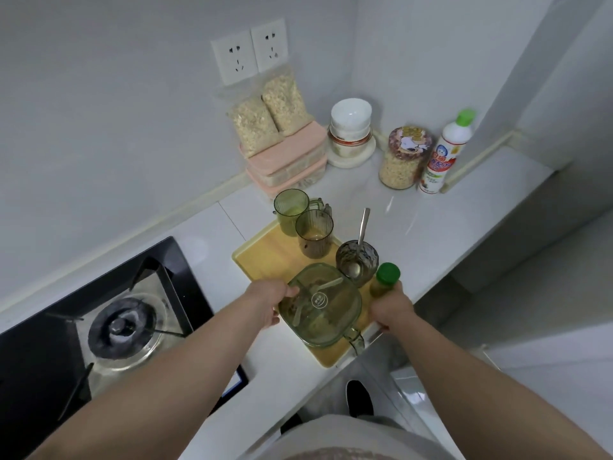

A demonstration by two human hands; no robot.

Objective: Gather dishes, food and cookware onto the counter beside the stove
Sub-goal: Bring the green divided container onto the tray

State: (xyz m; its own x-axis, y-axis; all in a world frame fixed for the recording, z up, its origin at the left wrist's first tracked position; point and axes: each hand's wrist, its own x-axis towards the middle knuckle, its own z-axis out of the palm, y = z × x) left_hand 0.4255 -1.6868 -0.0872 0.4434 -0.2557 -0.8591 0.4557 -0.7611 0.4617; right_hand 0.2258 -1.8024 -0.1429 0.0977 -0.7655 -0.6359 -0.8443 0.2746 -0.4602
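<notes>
On the white counter [447,210] just right of the stove [126,320], your head camera showed the yellow tray [265,257] lying slantwise, its near corner at the counter's front edge. Your left hand [268,303] curled round the tray's left rim. Your right hand [391,307] gripped the right rim, with a small green-capped bottle [386,280] standing against it; whether those fingers also held the bottle could not be told.

Only a narrow strip of counter lay between the tray and the stove. Wider bare counter lay beyond the tray, toward the jar [404,157] and the white bottle [444,151].

The tray carried a rounded-square green glass pot [331,313] with its lid on, two ribbed see-through mugs [291,210], and a dark patterned glass [356,260] holding a metal spoon [364,227]. Against the wall stood pink-lidded boxes [288,161], bags of oats [265,117] and stacked white bowls [351,121].
</notes>
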